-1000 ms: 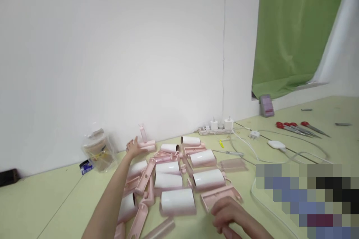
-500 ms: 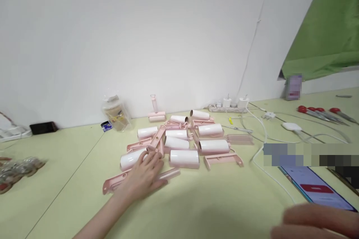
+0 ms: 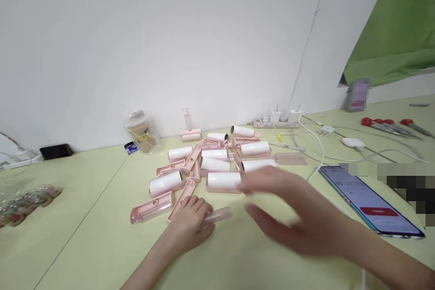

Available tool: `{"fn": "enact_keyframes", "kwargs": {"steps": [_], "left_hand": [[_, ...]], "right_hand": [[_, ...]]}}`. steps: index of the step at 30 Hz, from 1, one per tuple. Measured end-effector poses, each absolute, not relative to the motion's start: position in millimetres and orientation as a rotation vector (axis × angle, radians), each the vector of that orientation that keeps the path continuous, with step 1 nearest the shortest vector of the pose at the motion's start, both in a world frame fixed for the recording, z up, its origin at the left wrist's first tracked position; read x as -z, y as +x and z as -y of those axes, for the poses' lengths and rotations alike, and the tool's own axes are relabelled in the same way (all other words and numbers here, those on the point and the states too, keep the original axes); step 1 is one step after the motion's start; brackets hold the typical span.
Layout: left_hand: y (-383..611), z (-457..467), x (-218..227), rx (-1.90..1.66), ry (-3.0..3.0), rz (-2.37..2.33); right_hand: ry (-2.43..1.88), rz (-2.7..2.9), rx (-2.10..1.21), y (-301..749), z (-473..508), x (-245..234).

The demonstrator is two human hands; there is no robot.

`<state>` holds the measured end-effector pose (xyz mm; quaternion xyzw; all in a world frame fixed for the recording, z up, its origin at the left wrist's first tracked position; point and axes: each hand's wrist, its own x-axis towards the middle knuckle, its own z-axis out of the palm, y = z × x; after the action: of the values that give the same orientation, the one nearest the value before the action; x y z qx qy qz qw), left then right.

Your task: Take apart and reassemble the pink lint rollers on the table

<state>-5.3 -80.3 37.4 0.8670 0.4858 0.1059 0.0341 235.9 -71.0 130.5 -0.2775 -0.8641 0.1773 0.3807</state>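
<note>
Several lint rollers with white paper rolls and pink casings lie in a loose group on the table. My left hand point(image 3: 193, 222) is closed around a translucent pink tube-like handle point(image 3: 220, 215), whose end sticks out to the right past the thumb. A pink casing piece point(image 3: 183, 197) lies just beyond its fingers, and another casing point(image 3: 152, 207) rests to the left. My right hand point(image 3: 292, 213), blurred, hangs open above the table, thumb and fingers apart, with nothing between them. Left of its fingertips lies a white lint roll point(image 3: 223, 180).
A phone point(image 3: 367, 201) with a lit screen lies at the right, near white cables. Red-handled tools point(image 3: 390, 128) lie farther right. A power strip point(image 3: 276, 124) runs along the wall. A bagged cup point(image 3: 141, 131) and a dark phone point(image 3: 56, 151) stand and lie at the back left.
My right hand has come in from the lower right corner toward the lint rollers. My left hand has moved right and toward me with the handle; a casing piece near it has shifted.
</note>
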Motion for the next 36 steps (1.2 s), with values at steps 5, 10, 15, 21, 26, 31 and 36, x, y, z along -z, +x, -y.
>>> {"fn": "enact_keyframes", "kwargs": {"steps": [5,10,15,21,26,31,36], "left_hand": [[-9,82,-32,-0.320,2.716,-1.482],[-17,77,-28,-0.346,2.880,-1.647],[-14,80,-28,-0.784,2.710,-1.658],[32,83,-53,-0.920,1.754,-1.421],[62,59,-75,-0.682,1.472,-1.395],[68,41,-87,-0.652,1.584,-1.452],[69,37,-94,-0.714,1.539,-1.382]], "right_hand": [[-1.020,2.623,0.184,200,7,-77],[-1.069,2.612,0.085,201,3,-52],[-1.132,2.412,-0.242,214,22,-66],[-0.668,1.344,-2.051,227,53,-60],[-0.507,0.754,-2.314,225,62,-34],[-0.623,0.394,-2.331,222,58,-30],[-0.676,0.161,-2.349,224,54,-28]]}}
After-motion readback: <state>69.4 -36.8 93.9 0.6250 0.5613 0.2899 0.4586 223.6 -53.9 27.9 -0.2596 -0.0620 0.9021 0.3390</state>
